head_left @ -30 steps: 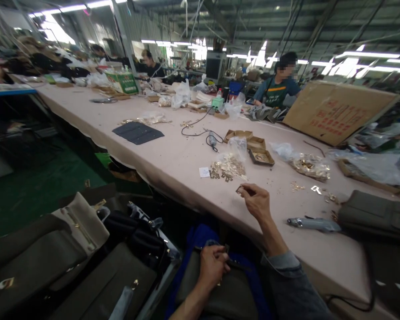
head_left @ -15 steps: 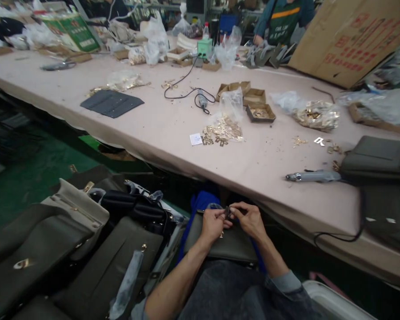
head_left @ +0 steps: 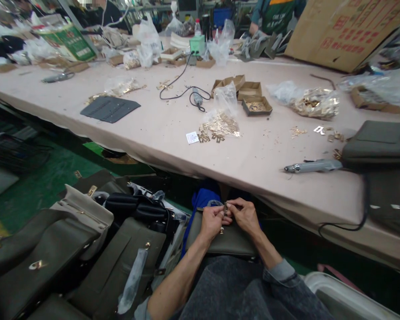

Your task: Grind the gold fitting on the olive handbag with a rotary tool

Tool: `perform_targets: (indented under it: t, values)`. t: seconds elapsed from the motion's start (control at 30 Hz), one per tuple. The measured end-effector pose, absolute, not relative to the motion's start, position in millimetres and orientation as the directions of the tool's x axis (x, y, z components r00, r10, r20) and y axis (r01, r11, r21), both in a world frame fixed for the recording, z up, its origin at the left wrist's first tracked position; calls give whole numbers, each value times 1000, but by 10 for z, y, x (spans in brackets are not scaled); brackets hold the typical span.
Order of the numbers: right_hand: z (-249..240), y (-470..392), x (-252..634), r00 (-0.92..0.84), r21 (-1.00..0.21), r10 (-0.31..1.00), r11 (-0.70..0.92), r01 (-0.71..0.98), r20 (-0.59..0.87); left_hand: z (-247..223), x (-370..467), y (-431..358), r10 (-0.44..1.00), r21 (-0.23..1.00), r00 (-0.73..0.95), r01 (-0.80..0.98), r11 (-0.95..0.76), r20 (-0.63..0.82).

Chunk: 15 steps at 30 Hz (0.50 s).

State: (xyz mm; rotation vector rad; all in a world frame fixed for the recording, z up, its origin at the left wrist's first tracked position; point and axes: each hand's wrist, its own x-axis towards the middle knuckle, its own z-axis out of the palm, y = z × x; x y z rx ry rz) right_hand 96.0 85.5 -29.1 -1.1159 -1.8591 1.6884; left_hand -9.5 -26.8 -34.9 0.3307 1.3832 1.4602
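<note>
An olive-green bag [head_left: 231,244] lies across my lap, over blue cloth. Above it both hands meet at a small dark tab [head_left: 225,208], mostly covered by fingers; whether it belongs to the bag I cannot tell. My left hand [head_left: 212,222] is closed, pinching the tab from the left. From the right, the thumb and fingertips of my right hand [head_left: 246,216] close on its upper end. Just below the left fingers a small shiny metal fitting [head_left: 222,230] shows on the bag. Clear plastic wrap [head_left: 215,203] shows behind the left hand.
Several bags, such as an olive one [head_left: 120,258] and a cream one [head_left: 86,209], are piled at my left. On the table ahead lie an electric screwdriver [head_left: 313,166], gold-coloured fittings [head_left: 222,124], small boxes [head_left: 256,106] and another olive bag [head_left: 380,142]. A co-worker [head_left: 278,20] is across the table.
The view has shifted slightly. Both hands stay together at the dark tab, with the right fingers now a little closer to the left ones.
</note>
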Motion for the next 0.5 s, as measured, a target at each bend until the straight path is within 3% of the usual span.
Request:
perform_targets:
  t: [0.3,0.4,0.5]
  values:
    - [-280,872,1005,-609,-953,767,-11,303,-202,-331,-63,-265,804,869,-422,-441,223,-420]
    - [-233,1007,1047,-725,-952,660,47,304,-199,-332,-63,-270,791,871,-437,-433,233,-429]
    - [-160,1169,1071,-858,-964,468,43,262,-212,-316,-68,-273,782,872,-441,-417,255,-440]
